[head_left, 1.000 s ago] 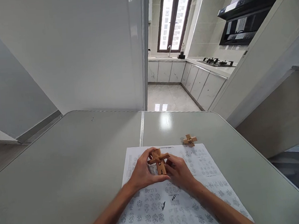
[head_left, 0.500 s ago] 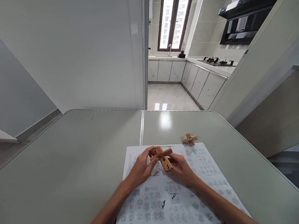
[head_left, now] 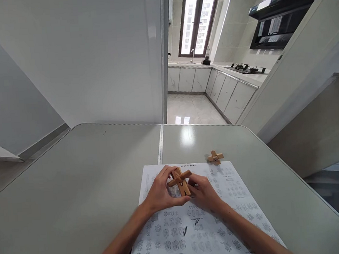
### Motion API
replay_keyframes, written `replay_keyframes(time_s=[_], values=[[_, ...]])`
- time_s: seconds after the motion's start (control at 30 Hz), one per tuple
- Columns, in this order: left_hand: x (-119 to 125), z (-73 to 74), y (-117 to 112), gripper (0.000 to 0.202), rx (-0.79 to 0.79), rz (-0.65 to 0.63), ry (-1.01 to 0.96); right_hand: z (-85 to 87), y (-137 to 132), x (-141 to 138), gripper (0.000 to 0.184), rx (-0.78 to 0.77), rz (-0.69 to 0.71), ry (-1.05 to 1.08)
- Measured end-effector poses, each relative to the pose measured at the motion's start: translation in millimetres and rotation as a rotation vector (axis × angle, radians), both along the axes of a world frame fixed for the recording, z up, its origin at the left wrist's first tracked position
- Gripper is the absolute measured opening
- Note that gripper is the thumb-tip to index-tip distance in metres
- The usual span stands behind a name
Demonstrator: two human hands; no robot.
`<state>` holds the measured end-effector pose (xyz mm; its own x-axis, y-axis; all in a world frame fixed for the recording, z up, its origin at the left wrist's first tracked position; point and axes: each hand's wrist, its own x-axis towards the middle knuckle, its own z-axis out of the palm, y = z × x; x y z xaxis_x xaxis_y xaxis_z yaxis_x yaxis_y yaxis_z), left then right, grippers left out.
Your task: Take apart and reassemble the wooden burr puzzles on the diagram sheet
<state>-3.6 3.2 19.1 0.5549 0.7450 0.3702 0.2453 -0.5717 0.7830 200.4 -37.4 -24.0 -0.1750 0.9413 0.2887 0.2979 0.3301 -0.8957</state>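
Note:
A cross-shaped wooden burr puzzle (head_left: 180, 181), made of interlocking notched sticks, is held above a printed sheet. My left hand (head_left: 162, 189) grips it from the left, its fingers at the far end and its thumb stretched along the near end. My right hand (head_left: 203, 188) holds the right side, with its fingers bent around the puzzle's edge and partly hidden. A dark mark shows on the near stick. The paper sheet (head_left: 191, 237) under both hands carries rows of small line drawings and printed text.
A second wooden burr puzzle (head_left: 215, 157) rests at the sheet's far right edge. The grey-green table (head_left: 75, 195) has a pale seam (head_left: 160, 145) across it. Beyond its far edge are a white wall panel and a kitchen doorway.
My left thumb has moved from the crossing sticks down to the puzzle's near end. The puzzle has shifted slightly left and tilted. The second puzzle stays where it was.

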Motion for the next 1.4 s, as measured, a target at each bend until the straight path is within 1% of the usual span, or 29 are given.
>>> replay_keyframes(time_s=[0.13, 0.3, 0.4, 0.5, 0.63, 0.77, 0.87, 0.97, 1.13, 1.27, 1.4], values=[[-1, 3.9, 1, 0.078, 0.050, -0.006, 0.012, 6.0, 0, -1, 0.017, -0.002, 0.039, 0.019], [-2, 5.1, 2, 0.071, 0.090, 0.046, 0.043, 13.1, -1, -1, 0.015, -0.038, 0.012, 0.063], [-3, 5.9, 3, 0.066, 0.104, 0.060, 0.069, 15.7, 0, -1, 0.016, -0.068, 0.019, 0.098], [-4, 6.3, 4, 0.068, 0.114, 0.067, 0.064, 15.0, 1, 1, 0.020, -0.095, 0.007, 0.139], [-6, 4.0, 6, 0.074, 0.127, 0.104, 0.076, 13.1, 4, 6, 0.033, -0.113, -0.059, 0.188], [-8, 0.1, 10, 0.071, 0.137, 0.176, 0.091, 15.6, 6, 11, 0.040, -0.103, -0.194, 0.223], [-9, -1.6, 11, 0.070, 0.140, 0.211, 0.077, 14.9, 7, 13, 0.042, -0.063, -0.321, 0.131], [-9, -2.1, 10, 0.074, 0.162, 0.235, 0.067, 11.0, 7, 13, 0.040, -0.026, -0.371, 0.021], [-8, -3.0, 9, 0.081, 0.183, 0.235, 0.056, 8.7, 7, 14, 0.037, 0.019, -0.317, -0.084], [-7, -4.9, 8, 0.082, 0.190, 0.238, 0.051, 6.8, 7, 13, 0.032, 0.073, -0.283, -0.184], [-8, -6.3, 9, 0.079, 0.191, 0.251, 0.051, -1.1, 7, 13, 0.031, 0.119, -0.229, -0.267]])
